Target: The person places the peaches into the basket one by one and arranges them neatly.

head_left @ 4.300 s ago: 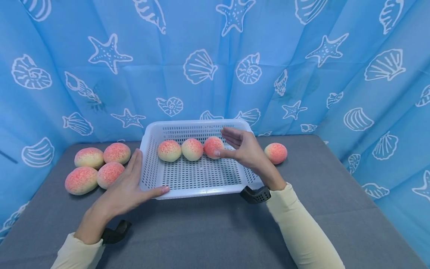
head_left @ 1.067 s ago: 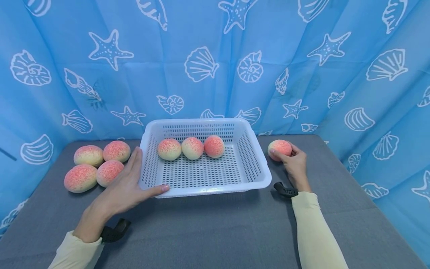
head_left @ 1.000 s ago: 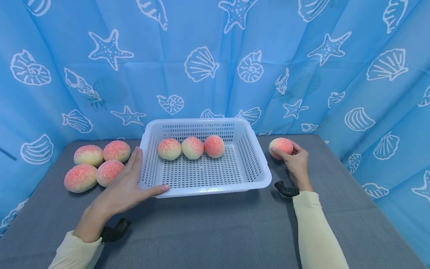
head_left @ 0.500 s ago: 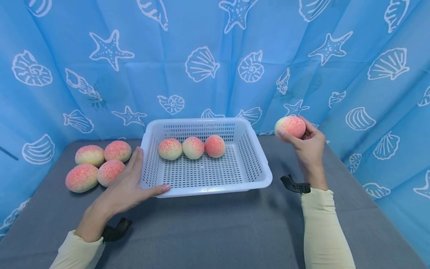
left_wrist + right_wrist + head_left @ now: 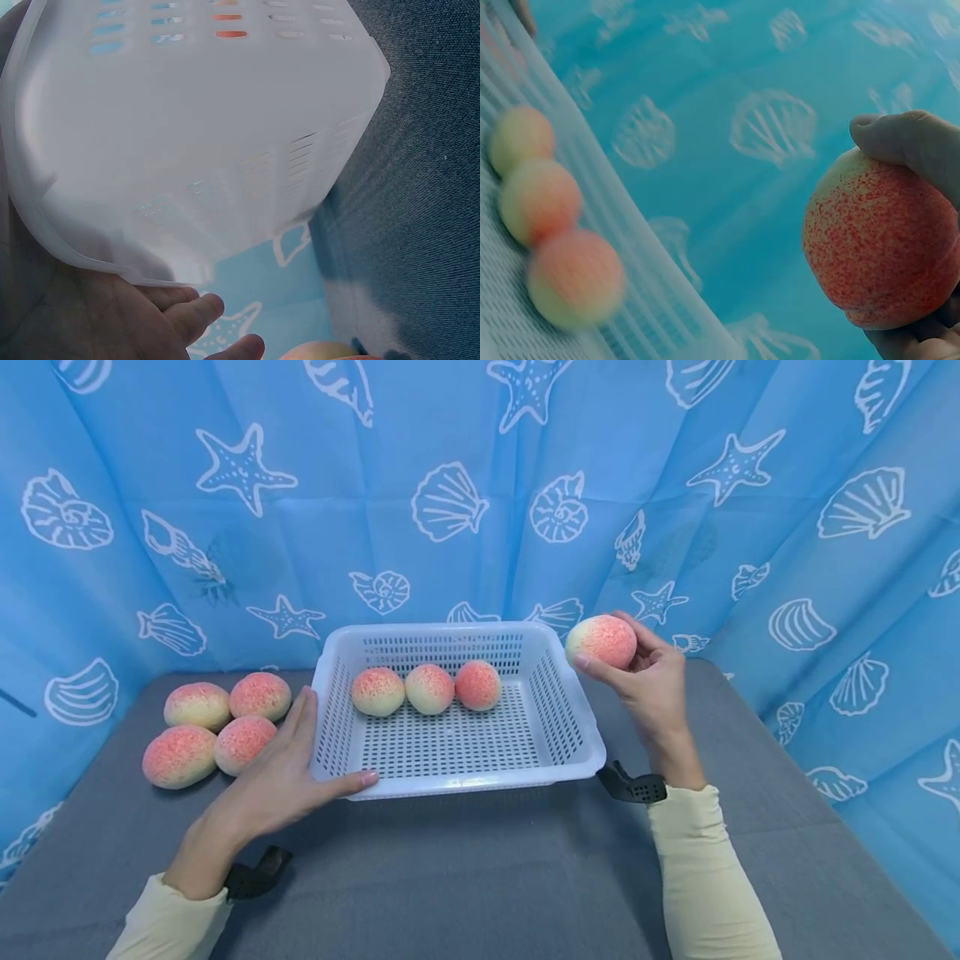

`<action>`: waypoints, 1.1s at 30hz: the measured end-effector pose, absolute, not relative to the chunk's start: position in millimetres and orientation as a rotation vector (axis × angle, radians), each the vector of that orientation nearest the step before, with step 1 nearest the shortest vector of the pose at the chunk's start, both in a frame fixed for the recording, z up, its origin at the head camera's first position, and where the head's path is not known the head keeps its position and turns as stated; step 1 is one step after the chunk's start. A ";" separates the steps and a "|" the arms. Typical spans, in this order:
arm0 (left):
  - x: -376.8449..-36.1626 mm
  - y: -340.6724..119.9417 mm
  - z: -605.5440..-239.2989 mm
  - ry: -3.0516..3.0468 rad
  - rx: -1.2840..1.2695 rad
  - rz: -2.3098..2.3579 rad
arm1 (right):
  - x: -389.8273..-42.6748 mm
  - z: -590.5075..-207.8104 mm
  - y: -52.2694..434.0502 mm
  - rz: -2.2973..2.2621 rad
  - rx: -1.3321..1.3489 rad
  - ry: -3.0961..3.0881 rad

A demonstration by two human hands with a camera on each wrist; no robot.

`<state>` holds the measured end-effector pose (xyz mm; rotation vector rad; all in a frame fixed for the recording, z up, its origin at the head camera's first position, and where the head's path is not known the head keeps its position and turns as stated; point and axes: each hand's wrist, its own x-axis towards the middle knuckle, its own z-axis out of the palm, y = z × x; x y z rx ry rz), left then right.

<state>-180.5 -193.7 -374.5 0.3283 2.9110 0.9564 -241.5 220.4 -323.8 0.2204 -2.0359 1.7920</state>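
A white perforated basket (image 5: 457,785) stands on the grey table with three pink-and-cream peaches (image 5: 429,688) in a row along its far side. My right hand (image 5: 647,672) grips another peach (image 5: 602,641) in the air just above the basket's far right corner; the right wrist view shows that peach (image 5: 881,244) close up between my fingers. My left hand (image 5: 283,772) lies flat against the basket's left front corner, thumb along the front rim. In the left wrist view the basket wall (image 5: 202,135) fills the frame above my palm (image 5: 82,315).
Several more peaches (image 5: 217,720) lie in a cluster on the table left of the basket. A blue curtain with white shells and starfish (image 5: 480,493) closes the back and both sides. Bare grey table surface (image 5: 480,877) stretches in front of the basket.
My right hand took hold of the peach lying right of the basket, lifted it off the table and carried it left toward the basket's corner. The left hand stayed on the basket.
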 end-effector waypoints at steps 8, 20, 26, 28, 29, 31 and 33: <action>-179.6 -194.2 -373.0 2.906 0.306 0.914 | -229.9 -330.8 167.7 1.911 0.504 -2.173; -180.2 -193.2 -373.0 2.905 0.316 0.935 | -234.8 -348.1 152.3 1.980 0.416 -2.309; -180.2 -193.7 -373.5 2.904 0.313 0.932 | -237.7 -350.5 154.9 1.946 0.350 -2.390; -179.8 -193.5 -372.7 2.902 0.313 0.935 | -238.5 -351.3 155.9 1.933 0.358 -2.403; -179.6 -193.4 -372.3 2.901 0.313 0.936 | -238.9 -351.7 156.4 1.932 0.361 -2.405; -179.4 -193.2 -371.5 2.902 0.314 0.935 | -239.5 -352.7 157.9 1.927 0.359 -2.416; -179.1 -192.6 -371.4 2.901 0.310 0.937 | -239.9 -353.0 159.9 1.912 0.353 -2.442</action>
